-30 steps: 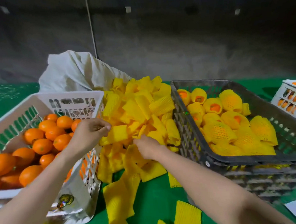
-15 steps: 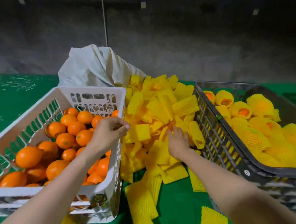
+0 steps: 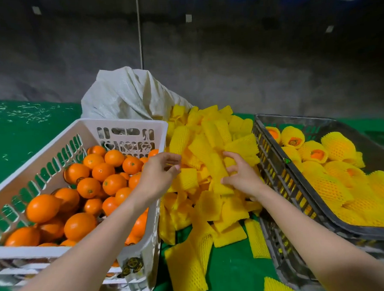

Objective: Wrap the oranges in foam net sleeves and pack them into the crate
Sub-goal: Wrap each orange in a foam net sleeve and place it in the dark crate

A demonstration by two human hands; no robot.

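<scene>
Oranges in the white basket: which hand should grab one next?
Probably left. The left hand hovers empty at the white basket of oranges, while the right hand pinches a foam sleeve.

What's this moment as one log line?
right hand: pinches foam net sleeve on pile | left hand: curled by white crate rim, contents hidden | dark crate: wrapped oranges

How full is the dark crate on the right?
Partly full. Sleeved oranges cover most of the floor of the dark crate, in roughly one layer; its far wall rises above them.
</scene>
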